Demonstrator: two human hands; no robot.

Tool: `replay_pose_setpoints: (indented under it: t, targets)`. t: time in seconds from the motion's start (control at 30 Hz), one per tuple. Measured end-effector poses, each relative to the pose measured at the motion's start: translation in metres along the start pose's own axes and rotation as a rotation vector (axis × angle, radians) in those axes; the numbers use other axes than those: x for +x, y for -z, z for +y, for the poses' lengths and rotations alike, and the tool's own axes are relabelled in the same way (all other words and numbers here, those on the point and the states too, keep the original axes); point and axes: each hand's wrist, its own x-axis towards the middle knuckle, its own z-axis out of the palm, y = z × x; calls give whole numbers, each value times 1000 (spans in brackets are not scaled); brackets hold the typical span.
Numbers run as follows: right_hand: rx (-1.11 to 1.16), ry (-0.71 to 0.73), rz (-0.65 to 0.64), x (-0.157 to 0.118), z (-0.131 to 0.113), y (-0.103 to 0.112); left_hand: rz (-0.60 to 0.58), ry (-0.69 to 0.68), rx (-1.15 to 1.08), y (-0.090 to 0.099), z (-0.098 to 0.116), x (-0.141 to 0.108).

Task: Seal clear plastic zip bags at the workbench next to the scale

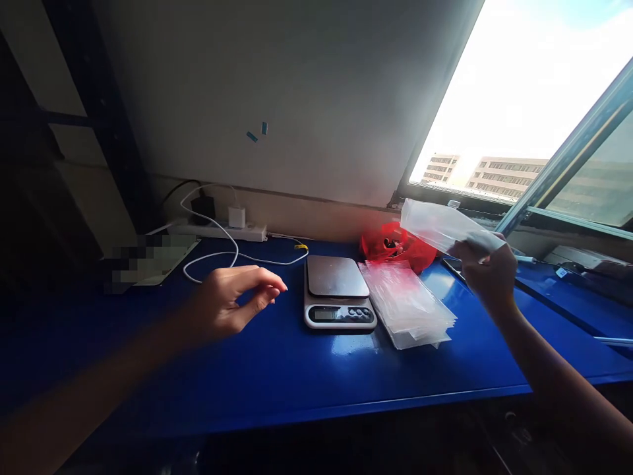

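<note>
My right hand (pixel 487 270) is raised at the right, its fingers closed on the near end of a translucent plastic bag (pixel 435 223). The bag stretches out to the left, above a red plastic bag. My left hand (pixel 240 298) hovers over the table, left of a digital kitchen scale (pixel 339 293). Its thumb and fingertips come together in a loose pinch, with nothing visible between them. On the scale's metal plate nothing lies. Against the scale's right side rests a stack of clear plastic bags (pixel 413 307).
Behind the stack sits the red plastic bag (pixel 395 247) with dark items inside. A power strip (pixel 252 232) with a white charger (pixel 237 216) and a looping white cable (pixel 237 247) lies along the wall. The blue table (pixel 277 396) ends at a front edge; a window opens at right.
</note>
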Motion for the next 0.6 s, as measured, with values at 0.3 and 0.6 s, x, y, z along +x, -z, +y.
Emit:
replay_pose_setpoints:
  t: [0.3,0.6]
  targets:
    - [-93,74,161,2,62,11,-82,-73,28,2,-5,0]
    - [-299,388,-98,23,53,16,-153,-70,71,3,-4,-2]
